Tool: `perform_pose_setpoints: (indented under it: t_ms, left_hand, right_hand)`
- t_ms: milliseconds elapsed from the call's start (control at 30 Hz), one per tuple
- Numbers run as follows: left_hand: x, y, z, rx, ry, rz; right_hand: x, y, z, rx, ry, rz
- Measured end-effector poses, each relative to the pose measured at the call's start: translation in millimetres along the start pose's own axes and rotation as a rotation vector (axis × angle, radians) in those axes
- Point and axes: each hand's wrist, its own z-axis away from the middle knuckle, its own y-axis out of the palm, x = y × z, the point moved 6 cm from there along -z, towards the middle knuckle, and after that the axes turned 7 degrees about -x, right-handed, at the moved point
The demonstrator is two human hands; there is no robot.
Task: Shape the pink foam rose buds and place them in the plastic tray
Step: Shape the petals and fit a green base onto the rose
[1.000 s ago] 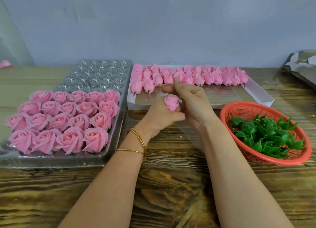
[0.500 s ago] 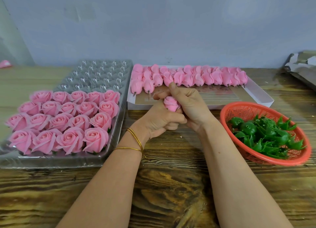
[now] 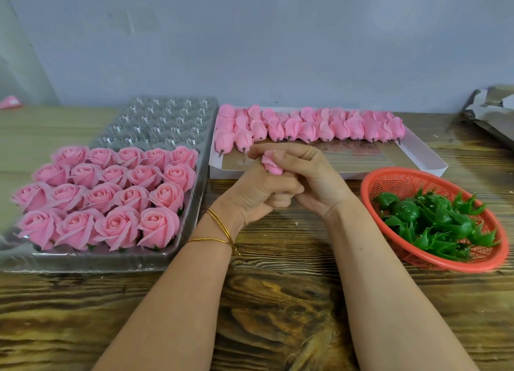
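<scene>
Being shaped above the middle of the wooden table, a pink foam rose bud is gripped in the curled left hand and pinched at its tip by the right hand. The plastic tray lies to the left, nearer the left hand, its far-edge cups unfilled.

left hand, right hand, fingers curled together

The fingers are covering most of the rose bud, its base hiding between the left hand and right hand; the left edge is cutting off the near corner of the plastic tray and a far pink scrap; the right edge is cropping crumpled grey paper.
</scene>
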Motion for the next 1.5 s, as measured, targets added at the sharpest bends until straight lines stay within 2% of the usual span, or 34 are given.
perform_pose_setpoints:
  t_ms: [167,333,433,533,633,733,900,1500]
  left_hand:
    - [-1,-4,-1,-0.045,0.016,0.027]
    - [0,-7,-2,-0.137,0.075,-0.057]
    - [-1,-12,-4,-0.239,0.131,-0.107]
    - [-6,-17,-3,-0.367,0.228,-0.212]
    - [-10,-23,-2,-0.489,0.341,-0.361]
    - [-14,-28,1,-0.587,0.412,-0.472]
    - [-17,-31,3,-0.683,0.463,-0.547]
    - [-21,-28,7,-0.744,0.508,-0.747]
  right_hand:
    - [-1,-1,0,-0.021,0.028,-0.053]
    - [-1,0,-1,0.011,0.057,-0.079]
    - [-3,0,-1,-0.022,0.087,-0.128]
    - [0,-5,-4,-0.126,0.063,-0.159]
    - [-2,-8,-7,-0.219,0.027,-0.069]
    - [-3,-4,-7,-0.238,-0.028,0.035]
    - [-8,2,-5,-0.234,-0.019,0.007]
    - [-8,3,-8,-0.3,-0.022,0.048]
